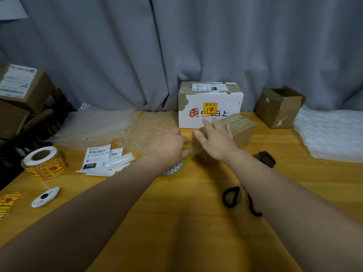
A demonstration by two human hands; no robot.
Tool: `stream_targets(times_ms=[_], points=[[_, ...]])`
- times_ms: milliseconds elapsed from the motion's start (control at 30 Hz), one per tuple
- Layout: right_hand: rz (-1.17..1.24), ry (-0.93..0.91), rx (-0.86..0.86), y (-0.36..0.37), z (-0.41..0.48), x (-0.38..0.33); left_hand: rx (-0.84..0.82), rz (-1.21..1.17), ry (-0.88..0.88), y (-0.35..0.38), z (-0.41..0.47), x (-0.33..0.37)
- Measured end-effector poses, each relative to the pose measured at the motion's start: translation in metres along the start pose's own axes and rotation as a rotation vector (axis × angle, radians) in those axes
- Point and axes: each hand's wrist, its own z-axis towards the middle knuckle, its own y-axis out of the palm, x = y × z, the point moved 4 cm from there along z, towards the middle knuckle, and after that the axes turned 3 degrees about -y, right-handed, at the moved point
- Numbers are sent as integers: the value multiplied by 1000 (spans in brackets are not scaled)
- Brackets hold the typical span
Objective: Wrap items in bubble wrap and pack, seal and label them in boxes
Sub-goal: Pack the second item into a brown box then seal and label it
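Small brown box [242,132] at mid-surface [176,222], just in front of the white box [210,99]. Right hand [215,139] flat on its top, fingers spread. Left hand [170,147] grips tape roll [175,170] at the box's left end.

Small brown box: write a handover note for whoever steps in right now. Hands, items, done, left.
Left hand grips the tape roll at the near end of the small brown box. Right hand lies flat on it.
Done: flaps closed, tape along the top seam; white box behind already labelled.
Left: finish taping, add a shipping label and a sticker from the sticker roll. Scissors by the right forearm.
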Motion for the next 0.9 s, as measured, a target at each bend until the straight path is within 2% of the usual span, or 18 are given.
stream_targets(times_ms=[67,100,133,200,300,367,500,567,667,733,800,900], points=[[-21,-35,209,-19,-20,0,7,-9,-3,-2,0,-1],[-72,-15,218,-26,-31,3,9,8,-4,-2,0,-1],[-132,39,143,-29,-41,8,13,43,-5,-2,0,1],[-256,203,-141,-30,-62,25,15,105,-15,-1,-3,2],[-367,382,-489,-22,-97,44,-24,54,-57,3,-10,1],[-328,414,-552,-11,-111,44,-40,0,-63,4,-13,-2],[-278,331,-552,-6,-123,29,-42,-124,-59,1,-14,-2],[-124,304,-528,-12,-125,29,-43,-181,-81,-3,-10,-1],[333,310,-445,-26,-124,34,-93,-297,-136,-10,3,1],[598,332,-464,-29,-120,40,-124,-299,-143,-15,13,2],[716,340,-543,-26,-117,43,-149,-285,-142,-18,25,2],[770,366,-629,-13,-110,47,-254,-212,-144,-15,41,-2]])
